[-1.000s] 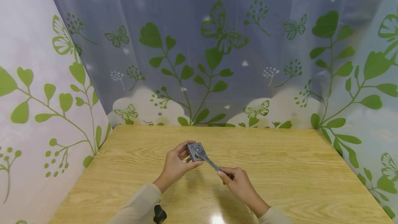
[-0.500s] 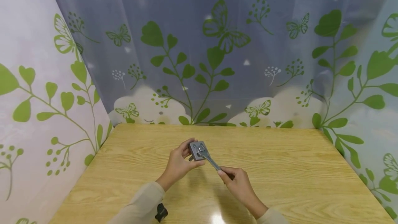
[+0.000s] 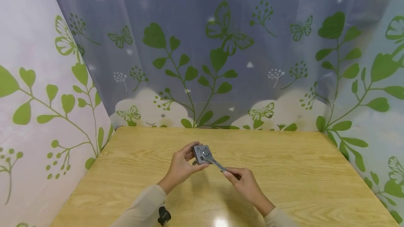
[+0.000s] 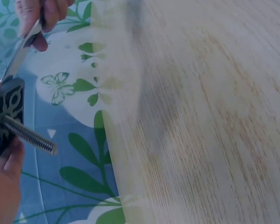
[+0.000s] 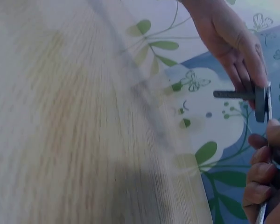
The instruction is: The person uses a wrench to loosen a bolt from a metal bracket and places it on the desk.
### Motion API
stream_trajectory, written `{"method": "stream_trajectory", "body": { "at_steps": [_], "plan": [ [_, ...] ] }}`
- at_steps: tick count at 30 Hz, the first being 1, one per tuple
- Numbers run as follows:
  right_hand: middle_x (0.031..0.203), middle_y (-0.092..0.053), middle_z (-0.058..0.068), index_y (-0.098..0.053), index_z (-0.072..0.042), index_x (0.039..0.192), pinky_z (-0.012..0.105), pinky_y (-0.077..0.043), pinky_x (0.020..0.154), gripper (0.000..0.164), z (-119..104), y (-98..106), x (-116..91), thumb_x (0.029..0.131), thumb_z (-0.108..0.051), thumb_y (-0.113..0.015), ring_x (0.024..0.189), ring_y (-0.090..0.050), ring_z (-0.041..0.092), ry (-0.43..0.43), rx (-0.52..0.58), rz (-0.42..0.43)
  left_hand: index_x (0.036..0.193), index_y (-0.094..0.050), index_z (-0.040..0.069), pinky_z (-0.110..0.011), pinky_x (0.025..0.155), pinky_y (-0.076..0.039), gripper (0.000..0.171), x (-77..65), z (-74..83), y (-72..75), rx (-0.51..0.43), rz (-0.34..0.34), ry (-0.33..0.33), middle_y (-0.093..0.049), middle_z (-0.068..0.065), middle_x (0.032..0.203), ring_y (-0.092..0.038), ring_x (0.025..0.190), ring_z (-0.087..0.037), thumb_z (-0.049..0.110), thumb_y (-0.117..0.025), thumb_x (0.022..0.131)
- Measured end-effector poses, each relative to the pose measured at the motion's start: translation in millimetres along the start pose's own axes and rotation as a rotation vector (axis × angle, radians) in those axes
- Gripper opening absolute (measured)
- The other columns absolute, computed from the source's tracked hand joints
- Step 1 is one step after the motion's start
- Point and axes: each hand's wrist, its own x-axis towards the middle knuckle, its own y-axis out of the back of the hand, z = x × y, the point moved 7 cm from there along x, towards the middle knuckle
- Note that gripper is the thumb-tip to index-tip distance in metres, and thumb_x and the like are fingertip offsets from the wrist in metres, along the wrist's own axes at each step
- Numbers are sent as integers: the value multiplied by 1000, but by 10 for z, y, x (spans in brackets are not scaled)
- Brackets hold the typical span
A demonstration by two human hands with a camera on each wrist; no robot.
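Observation:
My left hand [image 3: 180, 167] grips a small square grey metal plate [image 3: 197, 157] by its edges, holding it tilted above the table. Holes pierce the plate, and a bolt passes through its middle. In the left wrist view the bolt's threaded shank [image 4: 30, 134] sticks out from the back of the plate. On the front side, the head of a steel wrench [image 3: 217, 165] sits around the bolt head [image 3: 206, 152]. My right hand [image 3: 247, 185] pinches the far end of the wrench handle between thumb and fingers. The right wrist view shows the plate [image 5: 260, 105] edge-on against the wrench.
A light wood-grain table [image 3: 284, 171] lies beneath both hands. A blue-grey curtain [image 3: 195, 20] printed with leaves and butterflies hangs along its back edge, with similar cloth at both sides. A black device [image 3: 164, 215] shows at the left sleeve.
The right hand has shifted slightly to the right, and the wrench handle has swung a little with it. The plate has moved slightly right in my left hand's grip.

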Motion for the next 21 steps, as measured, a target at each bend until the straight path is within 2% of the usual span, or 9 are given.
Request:
{"method": "stream_trajectory", "body": {
  "at_steps": [5,8,12,17,21],
  "plan": [
    [103,-68,23,-64,7,117,21,-47,51,36,135,129,127,97,-21,-57,65,-55,14,31,-33,-94,136,-49,1,-33,97,-52,72,9,-8,-28,-95,-114,24,-57,-16,133,-59,117,-26,4,-83,72],
    [104,-66,23,-64,6,119,21,-45,52,34,152,223,233,97,-20,-57,65,-52,9,63,-54,-159,137,-49,2,-34,98,-51,72,18,6,-67,-156,-191,45,-56,-16,134,-59,118,-26,4,-82,73],
    [103,-67,16,-66,1,119,21,-44,54,31,108,328,378,97,-19,-57,66,-49,7,114,-113,-258,136,-49,0,-37,100,-50,71,18,12,-108,-217,-274,70,-55,-18,135,-59,118,-27,2,-82,73],
    [92,-66,3,-67,-2,118,22,-45,58,28,19,423,540,97,-18,-57,68,-49,8,210,-182,-372,136,-48,0,-35,101,-49,71,0,7,-157,-232,-347,87,-55,-18,135,-59,118,-25,3,-82,73],
    [91,-65,3,-69,-2,115,24,-47,61,26,-66,453,638,96,-16,-57,71,-51,7,270,-219,-460,136,-49,-1,-38,101,-48,71,-22,20,-197,-253,-403,85,-52,-21,137,-59,119,-24,3,-82,73]
  ]
}}
